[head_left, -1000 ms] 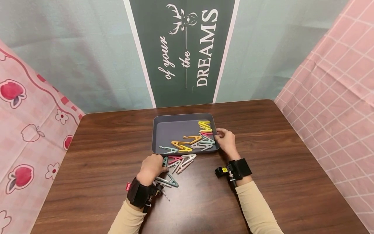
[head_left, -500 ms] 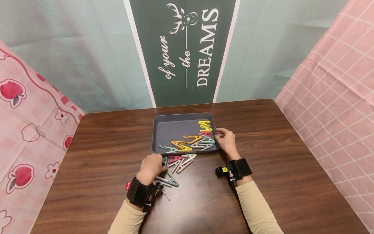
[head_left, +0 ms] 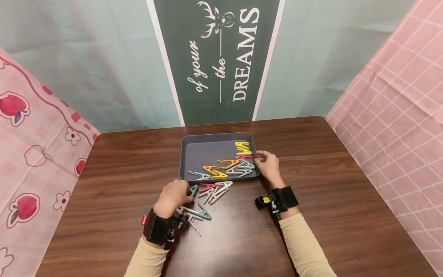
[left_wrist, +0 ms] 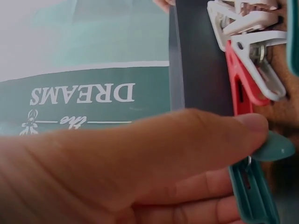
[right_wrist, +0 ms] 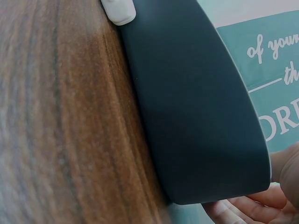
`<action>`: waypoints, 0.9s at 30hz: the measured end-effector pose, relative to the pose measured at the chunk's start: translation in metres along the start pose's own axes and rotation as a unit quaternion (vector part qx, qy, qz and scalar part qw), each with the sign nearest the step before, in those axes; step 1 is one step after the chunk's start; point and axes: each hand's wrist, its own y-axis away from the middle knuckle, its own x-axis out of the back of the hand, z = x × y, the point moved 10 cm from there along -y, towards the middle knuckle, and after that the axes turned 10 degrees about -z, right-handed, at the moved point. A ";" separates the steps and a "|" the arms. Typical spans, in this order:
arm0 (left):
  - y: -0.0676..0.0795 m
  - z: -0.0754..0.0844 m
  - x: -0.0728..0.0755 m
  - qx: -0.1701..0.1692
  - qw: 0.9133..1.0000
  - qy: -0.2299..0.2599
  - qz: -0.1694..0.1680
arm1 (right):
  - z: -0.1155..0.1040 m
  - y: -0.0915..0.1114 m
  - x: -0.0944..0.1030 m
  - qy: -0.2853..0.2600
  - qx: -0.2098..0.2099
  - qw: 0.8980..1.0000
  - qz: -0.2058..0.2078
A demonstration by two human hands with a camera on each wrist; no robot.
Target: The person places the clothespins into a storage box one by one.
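Note:
My left hand [head_left: 173,197] pinches a dark teal clothespin [head_left: 192,190] just in front of the tray's near left corner. The left wrist view shows the thumb on that clothespin [left_wrist: 257,191], with fingers behind it. My right hand [head_left: 269,167] holds the right edge of the dark grey tray [head_left: 207,138], its thumb at the rim. In the tray lie yellow clothespins [head_left: 242,148], orange ones [head_left: 228,163] and several pale blue and grey ones. On the table before the tray are a red clothespin [head_left: 207,187], white ones [head_left: 224,186] and another teal one [head_left: 205,212].
The wooden table [head_left: 311,161] carries the tray near its middle. More pale clothespins [head_left: 194,225] lie beside my left wrist. A green and grey cloth [head_left: 218,107] hangs behind; pink cloths stand at the left and right.
My left hand has shifted slightly left, bringing the teal clothespin along and showing more of it. The right hand and the tray stay in place.

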 end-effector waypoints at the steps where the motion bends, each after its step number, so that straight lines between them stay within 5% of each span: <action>1: 0.001 0.000 0.001 -0.004 1.000 0.004 -0.001 | 0.000 0.000 0.000 0.001 0.001 1.000 0.000; 11: 0.004 0.002 0.010 -0.045 0.997 0.059 0.007 | -0.002 -0.002 0.001 0.006 0.014 1.000 0.011; 27: 0.009 0.006 0.031 -0.129 0.984 0.070 0.102 | 0.000 -0.001 0.001 0.002 0.012 1.000 0.005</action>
